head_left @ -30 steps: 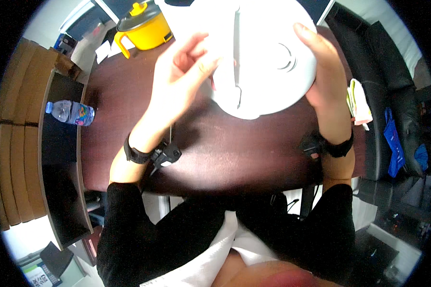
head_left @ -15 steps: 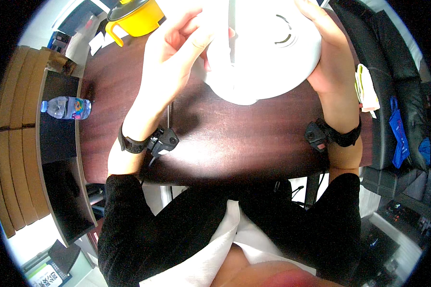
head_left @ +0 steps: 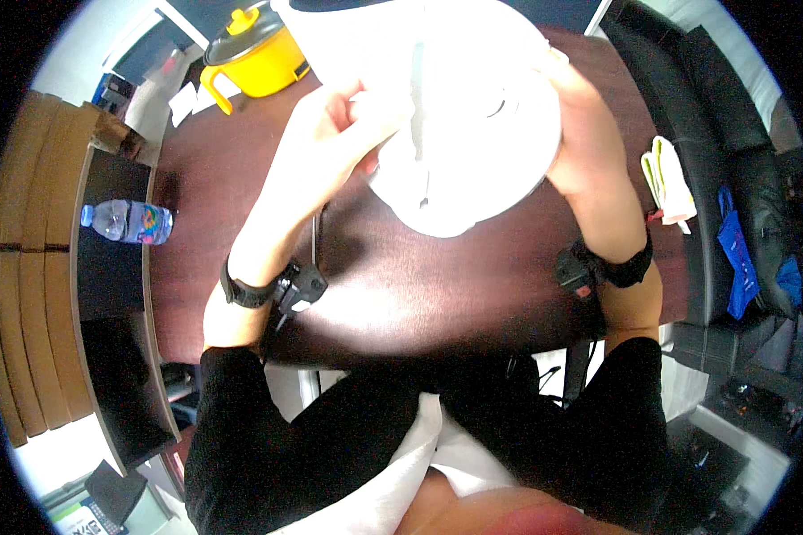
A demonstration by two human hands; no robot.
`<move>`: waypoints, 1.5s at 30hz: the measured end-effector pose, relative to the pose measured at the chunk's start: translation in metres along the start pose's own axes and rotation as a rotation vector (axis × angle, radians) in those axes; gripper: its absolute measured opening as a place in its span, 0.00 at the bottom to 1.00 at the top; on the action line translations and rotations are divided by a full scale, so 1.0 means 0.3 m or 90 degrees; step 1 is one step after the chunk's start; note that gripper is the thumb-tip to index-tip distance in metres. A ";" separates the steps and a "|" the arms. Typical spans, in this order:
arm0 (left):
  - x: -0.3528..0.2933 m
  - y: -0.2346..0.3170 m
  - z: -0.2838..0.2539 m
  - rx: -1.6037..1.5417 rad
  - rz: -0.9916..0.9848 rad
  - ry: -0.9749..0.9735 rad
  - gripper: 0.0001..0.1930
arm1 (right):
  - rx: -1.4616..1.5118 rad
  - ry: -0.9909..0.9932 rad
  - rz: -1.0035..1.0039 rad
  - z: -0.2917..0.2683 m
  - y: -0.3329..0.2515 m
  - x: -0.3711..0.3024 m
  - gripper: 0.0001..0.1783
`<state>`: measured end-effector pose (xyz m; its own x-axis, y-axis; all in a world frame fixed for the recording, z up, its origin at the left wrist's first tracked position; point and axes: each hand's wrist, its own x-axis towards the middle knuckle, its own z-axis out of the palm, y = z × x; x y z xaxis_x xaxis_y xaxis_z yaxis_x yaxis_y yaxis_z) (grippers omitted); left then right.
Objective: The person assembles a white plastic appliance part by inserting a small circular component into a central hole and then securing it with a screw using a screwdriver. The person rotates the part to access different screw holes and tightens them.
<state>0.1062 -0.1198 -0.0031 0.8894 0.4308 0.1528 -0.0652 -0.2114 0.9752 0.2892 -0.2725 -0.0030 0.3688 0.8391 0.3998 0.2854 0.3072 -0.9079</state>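
Note:
A white rounded appliance (head_left: 491, 152) is held up over the table at the top of the view. Its broad disc-like face has a curved dark slot, and a pale grey strip runs down its middle. Bright glare washes out much of it, so its exact kind cannot be told. My left hand (head_left: 343, 129) is closed at its left side, thumb and curled fingers against the white surface. My right hand (head_left: 589, 129) wraps round the right edge of the disc, with some fingers hidden behind it. Both wrists wear black straps with small devices.
A yellow pot (head_left: 263, 62) with a dark lid stands at the table's far left. A water bottle (head_left: 129, 222) lies left on a dark shelf surface. A folded cloth (head_left: 667, 183) rests at the right edge of the brown table (head_left: 473, 303), beside a black sofa (head_left: 723, 116).
Both hands and the white appliance have come slightly lower in view, and the disc has shifted left and tilted. More of the appliance's upper left part now shows.

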 end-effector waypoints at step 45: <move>-0.044 0.041 0.000 0.115 0.262 -0.091 0.22 | -0.096 0.042 -0.192 0.078 -0.243 -0.109 0.05</move>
<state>0.0937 -0.1279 0.0069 0.8601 0.1563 0.4856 -0.3578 -0.4936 0.7927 0.2357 -0.3118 0.0473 0.3033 0.6884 0.6589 0.5154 0.4631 -0.7211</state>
